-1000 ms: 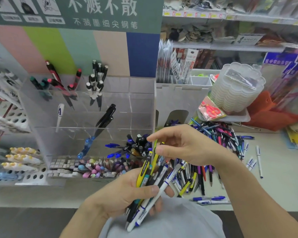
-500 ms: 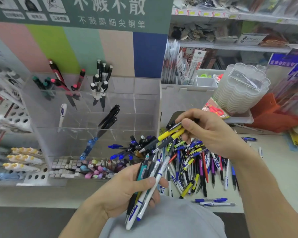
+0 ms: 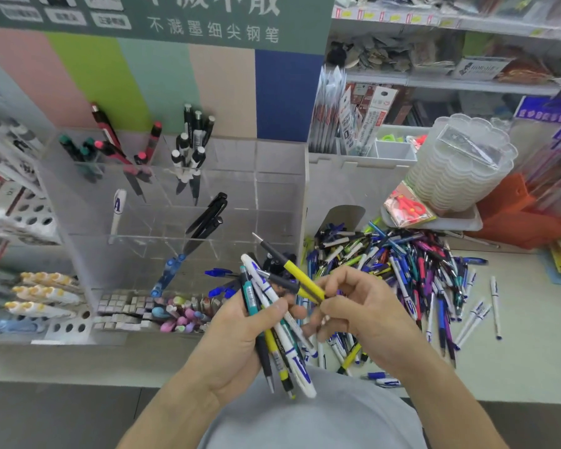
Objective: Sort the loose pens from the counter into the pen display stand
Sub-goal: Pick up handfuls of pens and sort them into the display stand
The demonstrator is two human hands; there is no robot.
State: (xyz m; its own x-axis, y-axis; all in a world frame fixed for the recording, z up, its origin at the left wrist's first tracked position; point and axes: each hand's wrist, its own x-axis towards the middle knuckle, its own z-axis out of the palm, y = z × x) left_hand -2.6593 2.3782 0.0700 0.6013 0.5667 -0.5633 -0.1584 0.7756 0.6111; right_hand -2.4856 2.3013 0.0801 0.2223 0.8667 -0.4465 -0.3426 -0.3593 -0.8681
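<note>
Fingers of the left hand (image 3: 240, 338) wrap a bundle of pens (image 3: 274, 325) above the counter edge (image 3: 78, 364). Beside it, the right hand (image 3: 363, 312) pinches two yellow pens (image 3: 292, 273), tips toward the clear stand (image 3: 175, 222); a loose pile (image 3: 402, 273) lies behind

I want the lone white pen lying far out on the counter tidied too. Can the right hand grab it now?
Probably not straight away. The right hand already pinches the yellow pens, so it is busy. Nothing lies over the white pen on the counter, so once freed, the hand could likely reach it.
</note>
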